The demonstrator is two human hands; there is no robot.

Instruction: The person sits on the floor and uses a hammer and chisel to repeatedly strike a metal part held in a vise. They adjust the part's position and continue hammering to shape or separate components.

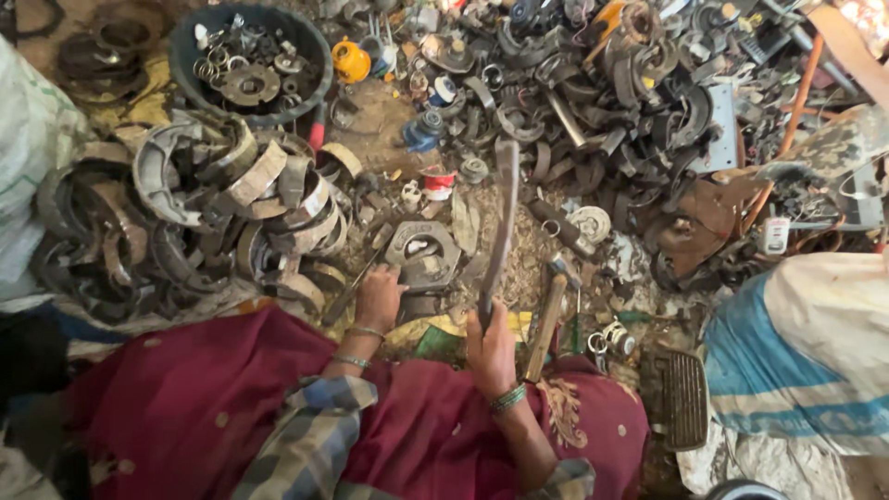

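Your right hand (491, 350) is closed around the handle of a long flat blade (503, 218), which points away from you over the scrap. Your left hand (378, 296) rests with bent fingers on the near edge of a grey metal plate (424, 252) with a hole in its middle; whether it truly grips the plate, you cannot tell from here. The plate lies on the ground just ahead of your left hand, between the two hands and left of the blade.

Count what is near: one blade, one plate, one wooden-handled hammer (548, 319) lying just right of your right hand, one dark round tub (185, 69) of small rings and washers at far left, one yellow can (351, 61) beside the tub, and one small red-and-white cup (438, 181) beyond the plate. The curved brake shoes (250, 185) heaped to your left are too many and too overlapped to count, and so is the dark scrap pile (630, 102) at far right.

Room is tight. The shoes crowd the plate's left side, and loose parts lie on the ground (380, 120) all around. Your red cloth lap (213, 398) fills the near edge. A blue and white sack (796, 352) closes the right side, a pale one (28, 157) the left.
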